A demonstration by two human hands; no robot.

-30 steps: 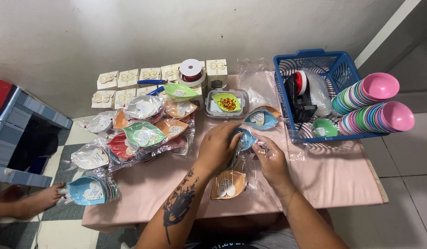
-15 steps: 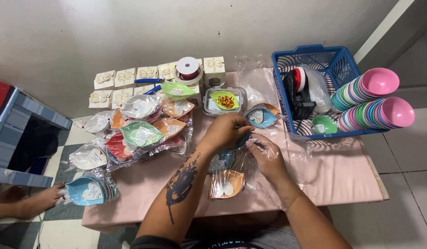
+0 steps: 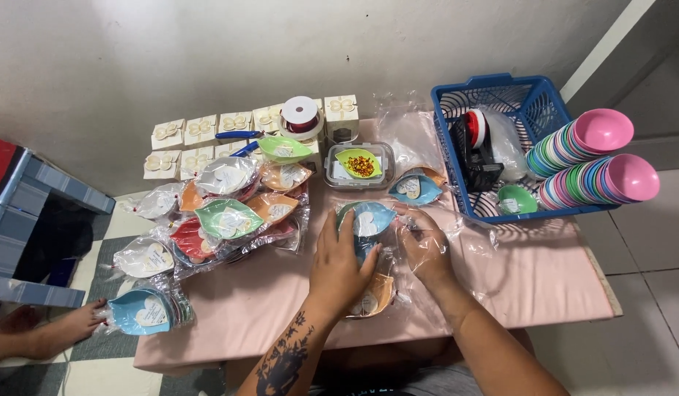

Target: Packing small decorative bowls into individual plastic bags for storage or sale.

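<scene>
At the middle of the pink-covered table (image 3: 501,293), the left hand (image 3: 341,258) lies flat, fingers spread, over a blue leaf-shaped dish (image 3: 369,218) that bears a white heart card, pressing it down so it stays put, while the right hand (image 3: 422,246) pinches the clear plastic bag (image 3: 457,242) beside it, apparently holding the film open against the dish; neither hand is closed fully round anything. Just under the left palm an orange dish (image 3: 376,297), already in its bag, waits near the table edge. Finished wrapped dishes (image 3: 229,213) are heaped to the left, within easy reach yet clear of the working spot, and small cream gift boxes (image 3: 200,132) line the wall behind them with a spool of red ribbon (image 3: 301,114). A blue basket (image 3: 493,110) on the right keeps stacked coloured bowls (image 3: 596,165) to hand. Compared with half a second ago, both hands have drawn closer together over the blue dish, the left now covering more of it, and the heap is unchanged
</scene>
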